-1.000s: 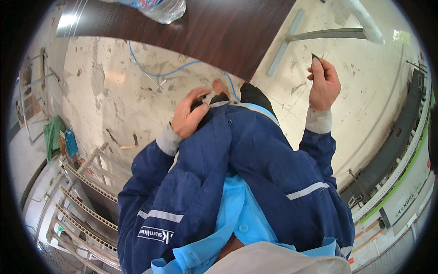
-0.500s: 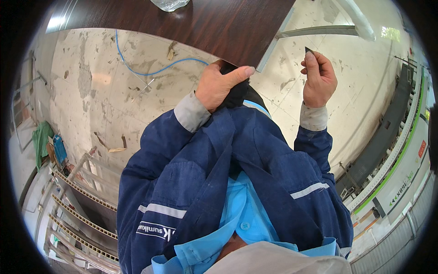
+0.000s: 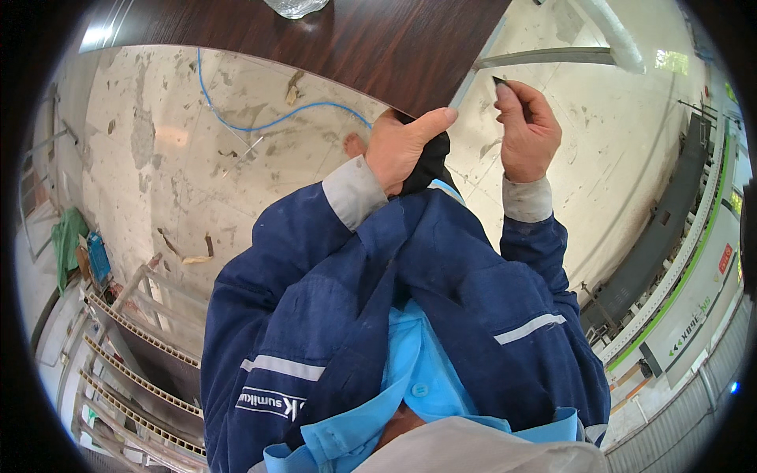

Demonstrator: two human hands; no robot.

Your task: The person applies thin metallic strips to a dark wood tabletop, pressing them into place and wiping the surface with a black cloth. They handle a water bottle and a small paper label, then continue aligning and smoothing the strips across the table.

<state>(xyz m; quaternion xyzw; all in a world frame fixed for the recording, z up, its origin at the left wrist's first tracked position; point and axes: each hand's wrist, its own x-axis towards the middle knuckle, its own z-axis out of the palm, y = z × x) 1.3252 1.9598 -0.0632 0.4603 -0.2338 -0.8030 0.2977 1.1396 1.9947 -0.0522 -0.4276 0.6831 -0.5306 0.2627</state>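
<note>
On my head feed: dark wood-grain worktop (image 3: 378, 55), near right corner pointing down at the wearer. Left hand (image 3: 398, 154) is at the near edge, just by that corner. Thumb sticks out toward the corner, spread well away from the rest of the hand; the other fingers run out of my sight at the edge, so I can't tell how far they're curled or whether they grip the panel.

Right hand (image 3: 530, 130) is raised off the right edge, clear of the worktop. Thumb and index are pinched closed on a small dark pointed piece (image 3: 498, 80), other fingers curled in. Tip sticks up past the thumb; too small for me to tell what it is.

Clear plastic bottle (image 3: 296, 6) sits on the worktop, in from the near edge, cropped by my view. Grey metal bar (image 3: 552, 57) runs out beyond the right edge. Blue hose (image 3: 268, 128) snakes across the floor (image 3: 260, 185) off the near edge. Tubular rack (image 3: 142, 303) at lower left.
</note>
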